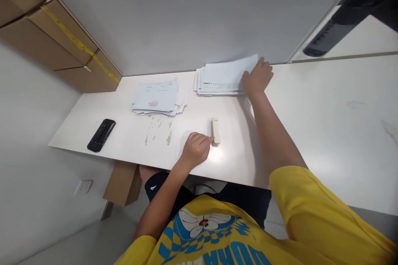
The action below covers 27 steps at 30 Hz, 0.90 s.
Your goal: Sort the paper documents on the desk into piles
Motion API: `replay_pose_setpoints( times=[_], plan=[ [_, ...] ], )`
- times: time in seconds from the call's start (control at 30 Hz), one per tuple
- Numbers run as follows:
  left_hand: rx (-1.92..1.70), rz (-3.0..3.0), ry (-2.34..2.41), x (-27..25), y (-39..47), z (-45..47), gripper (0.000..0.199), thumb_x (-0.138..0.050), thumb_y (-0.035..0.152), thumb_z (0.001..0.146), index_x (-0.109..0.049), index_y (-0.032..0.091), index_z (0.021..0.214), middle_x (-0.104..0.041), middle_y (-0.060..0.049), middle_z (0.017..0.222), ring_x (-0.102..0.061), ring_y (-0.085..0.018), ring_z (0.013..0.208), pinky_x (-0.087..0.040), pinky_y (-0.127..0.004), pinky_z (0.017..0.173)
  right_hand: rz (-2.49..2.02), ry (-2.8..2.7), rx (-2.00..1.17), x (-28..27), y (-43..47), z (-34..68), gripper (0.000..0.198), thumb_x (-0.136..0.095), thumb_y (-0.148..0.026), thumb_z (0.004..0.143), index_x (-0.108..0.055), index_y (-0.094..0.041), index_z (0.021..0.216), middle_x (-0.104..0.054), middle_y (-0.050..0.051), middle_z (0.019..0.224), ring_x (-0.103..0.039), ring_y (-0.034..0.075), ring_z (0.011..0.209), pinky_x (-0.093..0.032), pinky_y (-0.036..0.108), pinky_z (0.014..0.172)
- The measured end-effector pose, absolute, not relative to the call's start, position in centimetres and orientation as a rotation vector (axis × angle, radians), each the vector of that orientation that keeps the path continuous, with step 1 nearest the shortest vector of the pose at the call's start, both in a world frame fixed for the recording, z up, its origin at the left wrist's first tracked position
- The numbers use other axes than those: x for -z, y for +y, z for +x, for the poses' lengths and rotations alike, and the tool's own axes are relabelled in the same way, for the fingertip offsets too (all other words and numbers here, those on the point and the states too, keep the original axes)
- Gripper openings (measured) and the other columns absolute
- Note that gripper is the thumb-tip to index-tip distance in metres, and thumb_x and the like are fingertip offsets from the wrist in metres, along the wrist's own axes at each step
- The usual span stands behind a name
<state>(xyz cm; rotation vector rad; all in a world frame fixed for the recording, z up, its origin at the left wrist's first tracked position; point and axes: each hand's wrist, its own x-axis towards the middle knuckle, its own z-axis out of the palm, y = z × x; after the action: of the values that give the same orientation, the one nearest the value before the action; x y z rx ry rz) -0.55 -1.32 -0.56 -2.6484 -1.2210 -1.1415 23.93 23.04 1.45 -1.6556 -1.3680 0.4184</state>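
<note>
Head view: you have a white tabletop (317, 132) reaching out on both sides of your left hand (196, 150) and your right hand (259, 76). Next in size come the cardboard boxes (74, 56), piled well to the left of your left hand and farther from you than it. Under your right hand lies a stack of printed papers (200, 85), its layers slightly fanned; you grasp the top sheet (228, 72) by its right end, with the far corner raised beside your fingers. Another stack of printed papers, the red-stamped pile (159, 96), sits beyond your left hand and to its left, its edges uneven. Well to the left of your left hand, a black phone-like device (101, 135) lies at a slant. Your left hand is loosely curled, forefinger stretched to the near end of a cream stapler (216, 130) just to its right; you cannot tell whether it presses or grips there. Smallest are the brownish marks (168, 137), scattered left of your left hand.
</note>
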Motion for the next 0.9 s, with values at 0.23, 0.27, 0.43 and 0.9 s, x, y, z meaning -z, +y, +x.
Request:
replay_pose_setpoints(
  times=[0.23, 0.27, 0.43, 0.9],
  plan=[
    [1.355, -2.234, -1.566, -1.2, 1.9, -3.0, 0.031, -0.044, 0.021, 0.097, -0.070, 0.024, 0.113, -0.075, -0.009, 0.096, -0.069, -0.026, 0.100, -0.051, -0.046, 0.093, -1.632, -1.467, -0.453, 1.9, 17.4, 23.8, 0.061, -0.033, -0.042, 0.104, -0.041, 0.001, 0.147, -0.043, 0.029, 0.151, -0.035, 0.032, 0.145, -0.023, 0.050, 0.118],
    [1.283, -2.165, -1.695, -1.8, 3.3, -4.1, 0.030, -0.047, 0.024, 0.097, -0.070, 0.024, 0.116, -0.074, -0.011, 0.106, -0.065, -0.028, 0.112, -0.048, -0.049, 0.099, -1.614, -1.473, -0.450, 2.0, 16.2, 23.8, 0.062, -0.033, -0.043, 0.104, -0.041, 0.000, 0.147, -0.040, 0.029, 0.153, -0.032, 0.032, 0.147, -0.021, 0.051, 0.119],
    [0.682, -2.114, -2.107, -4.7, 8.4, -10.9, 0.031, -0.050, 0.028, 0.096, -0.068, 0.015, 0.117, -0.070, -0.018, 0.123, -0.058, -0.035, 0.128, -0.043, -0.053, 0.107, -1.530, -1.434, -0.480, 1.1, 9.4, 23.3, 0.067, -0.034, -0.056, 0.099, -0.050, -0.008, 0.142, -0.042, 0.024, 0.154, -0.031, 0.031, 0.147, -0.023, 0.055, 0.119],
    [0.921, -2.660, -0.550, -4.0, -9.3, -2.7, 0.028, -0.057, 0.041, 0.097, -0.068, 0.020, 0.110, -0.076, -0.008, 0.101, -0.071, -0.021, 0.104, -0.056, -0.035, 0.090, -1.237, -0.878, -1.558, -1.7, -7.2, 16.9, 0.058, -0.076, -0.059, 0.076, -0.072, -0.017, 0.115, -0.075, 0.013, 0.115, -0.069, 0.033, 0.105, -0.055, 0.045, 0.091]
  ],
)
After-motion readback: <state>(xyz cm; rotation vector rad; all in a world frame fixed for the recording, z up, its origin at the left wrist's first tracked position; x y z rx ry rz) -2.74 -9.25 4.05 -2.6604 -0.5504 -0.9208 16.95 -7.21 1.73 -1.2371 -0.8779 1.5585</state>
